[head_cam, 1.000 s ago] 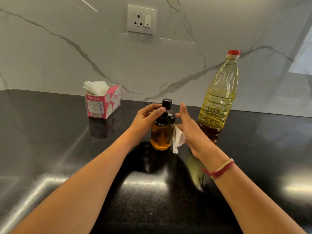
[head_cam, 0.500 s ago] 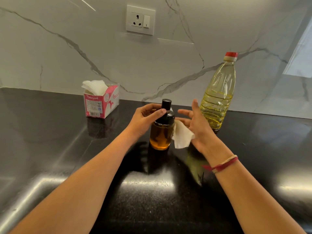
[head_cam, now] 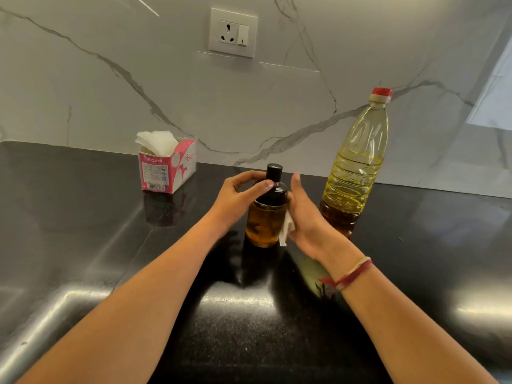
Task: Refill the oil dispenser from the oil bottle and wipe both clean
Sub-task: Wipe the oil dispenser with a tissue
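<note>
One oil dispenser (head_cam: 265,221), one oil bottle (head_cam: 357,167), one tissue box (head_cam: 166,174), one tissue (head_cam: 285,234), two hands (head_cam: 235,202) (head_cam: 307,220)

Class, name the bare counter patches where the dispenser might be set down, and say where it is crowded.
Bare: counter between tissue box and left arm; counter right of the bottle. Crowded: the middle, where left hand, right hand, tissue and dispenser sit close beside the bottle.
</note>
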Motion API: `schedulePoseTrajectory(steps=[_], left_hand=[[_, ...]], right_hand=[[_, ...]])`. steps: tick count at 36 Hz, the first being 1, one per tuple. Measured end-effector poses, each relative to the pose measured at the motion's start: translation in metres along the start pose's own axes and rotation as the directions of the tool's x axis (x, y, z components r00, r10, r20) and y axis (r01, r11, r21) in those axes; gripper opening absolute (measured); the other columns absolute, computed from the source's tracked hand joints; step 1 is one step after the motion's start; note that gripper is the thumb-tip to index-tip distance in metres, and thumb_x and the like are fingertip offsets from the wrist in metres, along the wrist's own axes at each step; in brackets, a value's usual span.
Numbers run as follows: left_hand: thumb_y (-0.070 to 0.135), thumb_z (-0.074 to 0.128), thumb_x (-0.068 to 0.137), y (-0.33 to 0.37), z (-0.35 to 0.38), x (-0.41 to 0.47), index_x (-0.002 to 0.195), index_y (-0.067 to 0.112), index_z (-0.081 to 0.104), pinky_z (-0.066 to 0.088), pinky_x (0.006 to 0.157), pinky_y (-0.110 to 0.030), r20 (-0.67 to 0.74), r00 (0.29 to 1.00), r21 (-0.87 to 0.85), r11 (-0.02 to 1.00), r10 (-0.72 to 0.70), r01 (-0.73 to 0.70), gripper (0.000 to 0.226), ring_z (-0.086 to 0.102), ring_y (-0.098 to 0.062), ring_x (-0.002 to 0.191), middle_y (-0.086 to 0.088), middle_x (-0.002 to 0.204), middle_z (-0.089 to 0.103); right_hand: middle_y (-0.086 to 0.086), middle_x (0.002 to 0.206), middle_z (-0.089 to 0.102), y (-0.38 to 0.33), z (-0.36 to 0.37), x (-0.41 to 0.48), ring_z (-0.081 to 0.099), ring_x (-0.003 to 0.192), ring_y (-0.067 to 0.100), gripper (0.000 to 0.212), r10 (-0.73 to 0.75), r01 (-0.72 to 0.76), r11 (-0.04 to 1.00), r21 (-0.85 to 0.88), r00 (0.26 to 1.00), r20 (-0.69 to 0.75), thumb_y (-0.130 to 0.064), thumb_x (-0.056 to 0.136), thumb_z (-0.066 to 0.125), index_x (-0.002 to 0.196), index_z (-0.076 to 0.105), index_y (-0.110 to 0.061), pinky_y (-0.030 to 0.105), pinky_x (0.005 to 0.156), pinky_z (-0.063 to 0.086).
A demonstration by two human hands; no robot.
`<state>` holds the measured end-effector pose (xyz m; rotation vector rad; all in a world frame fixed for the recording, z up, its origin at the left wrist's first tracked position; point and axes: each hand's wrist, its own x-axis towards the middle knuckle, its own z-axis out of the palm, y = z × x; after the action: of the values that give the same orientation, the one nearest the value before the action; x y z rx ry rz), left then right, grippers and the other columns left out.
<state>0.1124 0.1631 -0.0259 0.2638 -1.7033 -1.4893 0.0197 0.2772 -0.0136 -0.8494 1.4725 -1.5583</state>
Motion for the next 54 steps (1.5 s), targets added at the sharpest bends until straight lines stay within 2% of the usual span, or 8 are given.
schedulePoseTrajectory(steps=[4, 9, 14, 19, 28, 45, 48, 54], left_hand=[[0.017, 0.073, 0.086, 0.000, -0.001, 0.000, 0.087, 0.029, 0.073, 0.050, 0.078, -0.015, -0.008, 1.000, 0.008, 1.000, -0.002, 0.002, 0.011, 0.069, -0.004, 0.092, 0.008, 0.093, 0.074], [0.021, 0.075, 0.084, 0.001, -0.001, -0.001, 0.091, 0.030, 0.073, 0.045, 0.103, -0.034, -0.010, 1.000, 0.031, 0.999, -0.013, 0.013, 0.011, 0.062, -0.021, 0.115, -0.010, 0.118, 0.068], [0.025, 0.081, 0.078, 0.002, 0.000, 0.000, 0.082, 0.039, 0.073, 0.038, 0.113, -0.049, -0.070, 0.997, 0.069, 0.997, -0.011, 0.016, 0.016, 0.056, -0.021, 0.123, -0.007, 0.126, 0.061], [0.061, 0.072, 0.053, -0.001, 0.000, 0.001, 0.074, 0.057, 0.072, 0.033, 0.116, -0.050, -0.056, 0.998, 0.114, 0.993, 0.005, 0.002, 0.021, 0.045, -0.021, 0.133, 0.002, 0.132, 0.053], [0.066, 0.070, 0.052, -0.003, -0.001, 0.000, 0.081, 0.046, 0.072, 0.030, 0.116, -0.051, -0.047, 0.999, 0.149, 0.989, 0.003, 0.004, 0.035, 0.038, -0.020, 0.138, 0.015, 0.125, 0.053], [0.063, 0.072, 0.052, -0.005, 0.000, 0.001, 0.076, 0.057, 0.072, 0.032, 0.115, -0.054, -0.035, 0.999, 0.107, 0.994, 0.013, -0.009, 0.025, 0.043, -0.023, 0.136, 0.007, 0.129, 0.054], [0.063, 0.073, 0.053, -0.006, 0.000, 0.002, 0.076, 0.056, 0.072, 0.033, 0.115, -0.053, -0.034, 0.999, 0.103, 0.995, 0.011, -0.007, 0.025, 0.043, -0.022, 0.135, 0.008, 0.129, 0.054], [0.065, 0.071, 0.051, -0.004, 0.000, 0.001, 0.074, 0.059, 0.071, 0.032, 0.115, -0.053, -0.043, 0.999, 0.114, 0.993, -0.003, 0.007, 0.025, 0.042, -0.022, 0.136, 0.009, 0.130, 0.053]], right_hand=[[0.018, 0.116, 0.067, -0.007, -0.010, -0.002, 0.066, 0.105, 0.031, 0.083, 0.066, -0.066, 0.998, -0.014, 0.998, 0.002, -0.074, 0.087, 0.016, 0.129, 0.053, -0.012, 0.045, 0.090, 0.052], [0.013, 0.142, 0.047, -0.011, -0.014, 0.001, 0.056, 0.118, 0.027, 0.081, -0.101, 0.100, 0.978, 0.182, 0.995, -0.007, -0.074, 0.086, 0.019, 0.149, 0.028, -0.023, 0.043, 0.087, 0.051], [0.015, 0.119, 0.066, -0.001, -0.006, 0.003, 0.064, 0.110, 0.030, 0.081, 0.065, -0.066, 0.998, 0.015, 0.996, 0.059, -0.073, 0.088, 0.015, 0.126, 0.058, -0.015, 0.044, 0.089, 0.053], [0.018, 0.130, 0.058, -0.009, -0.022, 0.003, 0.060, 0.113, 0.031, 0.086, 0.006, -0.005, 0.991, 0.131, 1.000, -0.008, -0.076, 0.085, 0.022, 0.143, 0.038, -0.014, 0.044, 0.086, 0.052], [0.023, 0.118, 0.065, -0.003, -0.013, 0.004, 0.063, 0.108, 0.035, 0.090, 0.138, -0.140, 0.989, -0.055, 0.989, -0.051, -0.075, 0.086, 0.019, 0.127, 0.056, -0.004, 0.049, 0.101, 0.045], [0.006, 0.106, 0.072, -0.007, -0.021, 0.003, 0.068, 0.101, 0.024, 0.090, -0.085, 0.082, 0.996, -0.026, 0.988, -0.129, -0.080, 0.072, 0.028, 0.141, 0.040, -0.024, 0.045, 0.091, 0.051], [0.007, 0.124, 0.064, -0.002, -0.008, 0.004, 0.062, 0.112, 0.022, 0.082, -0.072, 0.066, 0.994, -0.087, 0.995, -0.065, -0.078, 0.075, 0.025, 0.135, 0.048, -0.026, 0.045, 0.097, 0.049], [0.012, 0.103, 0.073, -0.015, -0.020, -0.005, 0.067, 0.099, 0.031, 0.044, 0.050, -0.066, 0.968, -0.243, 0.996, -0.070, -0.049, 0.097, 0.042, 0.118, 0.060, -0.016, 0.045, 0.091, 0.050]])
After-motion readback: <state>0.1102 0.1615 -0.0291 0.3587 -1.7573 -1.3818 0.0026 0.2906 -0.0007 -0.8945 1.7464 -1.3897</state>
